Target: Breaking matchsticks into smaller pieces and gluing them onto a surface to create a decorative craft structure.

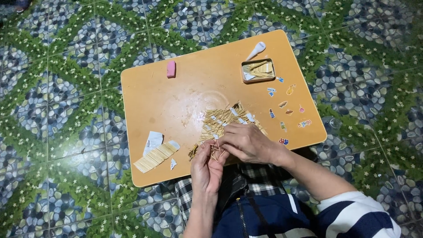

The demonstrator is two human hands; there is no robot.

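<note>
Between the two hands, at the near edge of the small orange table (194,88), a small bunch of thin sticks (215,151) is held. The left hand (207,169) comes up from below with its fingers curled around the bunch's lower part, and the right hand (246,142) reaches in from the right, fingers bent down onto the same bunch. Both are closed on it. The sticks in the bunch run roughly away from the person — long axis near to far, leaning slightly — though a few cross one another, so the ends do not all point one way.

Just beyond the right hand's fingertips lies a loose pile of sticks (224,119), fanned out with small white paper slips mixed in (which way any single stick points is hard to tell). Left of the left hand, well apart, a neat row of sticks (154,156) lies side by side in a band slanting up to the right, with a pale scrap of paper (153,139) touching its far side. Farther off, beyond the right hand, an open tin (257,70) holds more sticks, with a white spoon (256,50) just past it. A pink eraser (171,68) sits far beyond the left hand — near the table's far edge. Small stickers (286,108) dot the table to the right of the pile.
</note>
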